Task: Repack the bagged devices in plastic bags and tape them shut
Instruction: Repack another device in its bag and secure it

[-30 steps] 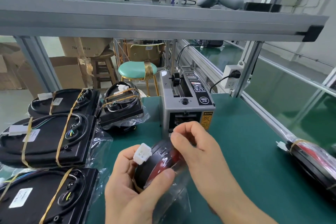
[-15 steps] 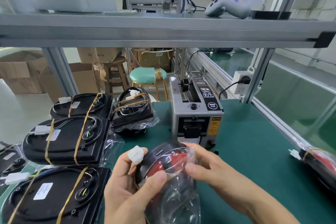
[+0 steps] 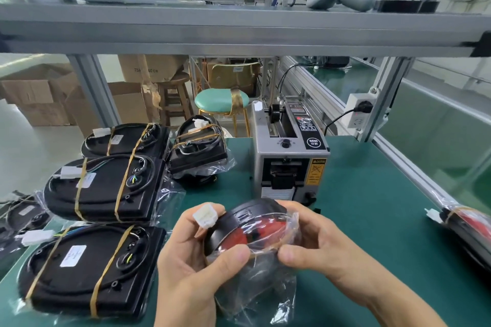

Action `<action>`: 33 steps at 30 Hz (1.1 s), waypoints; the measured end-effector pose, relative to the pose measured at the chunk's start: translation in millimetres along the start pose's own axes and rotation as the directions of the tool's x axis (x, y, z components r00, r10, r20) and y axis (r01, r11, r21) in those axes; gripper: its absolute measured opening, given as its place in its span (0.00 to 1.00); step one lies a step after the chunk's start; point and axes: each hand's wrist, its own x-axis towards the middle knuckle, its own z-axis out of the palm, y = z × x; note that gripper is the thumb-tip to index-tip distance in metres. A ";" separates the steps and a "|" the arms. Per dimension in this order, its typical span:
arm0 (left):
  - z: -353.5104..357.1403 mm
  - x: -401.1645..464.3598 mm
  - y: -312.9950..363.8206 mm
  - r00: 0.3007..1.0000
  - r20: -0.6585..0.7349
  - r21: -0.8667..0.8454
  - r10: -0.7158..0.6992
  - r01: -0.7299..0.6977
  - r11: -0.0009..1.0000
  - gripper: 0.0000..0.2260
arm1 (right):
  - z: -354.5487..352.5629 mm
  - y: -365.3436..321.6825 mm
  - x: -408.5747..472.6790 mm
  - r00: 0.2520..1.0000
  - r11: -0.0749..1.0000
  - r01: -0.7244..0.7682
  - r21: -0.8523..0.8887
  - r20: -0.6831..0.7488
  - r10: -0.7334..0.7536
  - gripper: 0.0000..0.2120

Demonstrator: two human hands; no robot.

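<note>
**Both hands hold a red-and-black device in its clear bag above the table**

The left hand (image 3: pixel 196 268) grips a round black device (image 3: pixel 247 225) with a red face, its thumb pressed onto the clear plastic bag (image 3: pixel 255 289) that wraps the device's lower part, its other fingers curled behind. A white connector (image 3: pixel 205 216) sticks up beside the left forefinger, at the device's upper left edge. The right hand (image 3: pixel 326 244) holds the same device from the right: its fingers (image 3: pixel 295 210) curl over the top rim and its thumb pinches the bag film against the front. A tan band crosses the red face under the film. The loose bag hangs down below both hands, above the green table (image 3: pixel 372 207).

Directly behind the hands stands a grey tape dispenser (image 3: pixel 288 156), with a yellow warning label on its front. On the left of the table lie several flat black devices (image 3: pixel 103 188) bound with tan bands, some on clear bags, each with a coiled cable and white plug. A smaller bagged black unit (image 3: pixel 198 151) sits between them and the dispenser. At the right edge lies another bagged red-and-black device (image 3: pixel 467 228), well apart from the hands.
</note>
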 end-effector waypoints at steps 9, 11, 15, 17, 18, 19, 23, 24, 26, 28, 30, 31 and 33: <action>-8.4 3.0 0.2 0.998 -0.066 -0.053 -0.023 0.019 0.998 0.33 | 20.8 -2.6 4.8 0.990 0.984 0.133 -0.116 0.061 -0.127 0.28; -13.1 3.8 -0.5 0.999 -0.044 -0.044 -0.026 0.024 0.999 0.32 | 22.1 -5.7 2.7 0.992 0.988 0.121 -0.096 0.048 -0.117 0.26; -31.8 15.5 20.7 0.993 0.078 0.148 0.094 -0.104 0.983 0.32 | 10.3 -26.3 -10.6 0.960 0.825 0.193 -0.530 -0.070 -0.270 0.34; -34.5 22.3 32.5 0.971 0.168 0.321 0.171 -0.218 0.922 0.29 | 2.5 -43.0 -14.9 0.878 0.382 0.183 -0.906 -0.024 -0.477 0.34; -32.6 23.9 35.5 0.958 0.226 0.407 0.178 -0.259 0.876 0.26 | -0.5 -49.3 -15.8 0.864 0.262 0.164 -0.951 0.011 -0.503 0.33; -28.5 24.7 36.6 0.946 0.287 0.483 0.154 -0.282 0.829 0.23 | -1.7 -52.5 -15.4 0.867 0.231 0.151 -0.961 0.016 -0.498 0.31; -16.5 20.8 25.8 0.844 0.492 0.567 -0.212 -0.127 0.814 0.28 | -4.9 -49.8 -11.5 0.899 0.292 0.191 -0.937 0.047 -0.436 0.31; -15.6 18.4 20.9 0.843 0.484 0.601 -0.236 -0.124 0.790 0.30 | -3.7 -47.3 -10.7 0.904 0.296 0.206 -0.933 0.065 -0.423 0.30; -11.8 13.0 15.6 0.906 0.406 0.681 -0.119 -0.213 0.701 0.26 | 2.4 -43.6 -9.3 0.902 0.297 0.228 -0.927 0.087 -0.422 0.29; -12.7 4.4 11.7 0.949 0.311 0.704 0.046 -0.263 0.660 0.23 | 9.2 -36.9 -9.7 0.872 0.314 0.209 -0.926 0.031 -0.489 0.29; -13.1 -6.8 9.1 0.992 0.066 0.656 0.110 -0.127 0.744 0.25 | 18.9 -31.6 -16.9 0.806 0.471 0.144 -0.870 -0.173 -0.566 0.25; -12.1 -12.8 6.1 0.988 -0.073 0.621 0.133 -0.059 0.781 0.25 | 26.1 -30.5 -21.9 0.794 0.598 0.134 -0.791 -0.275 -0.542 0.21; -0.9 -25.8 -5.9 0.953 -0.246 0.595 0.176 0.005 0.803 0.25 | 45.9 -30.3 -27.8 0.894 0.835 0.091 -0.543 -0.324 -0.309 0.22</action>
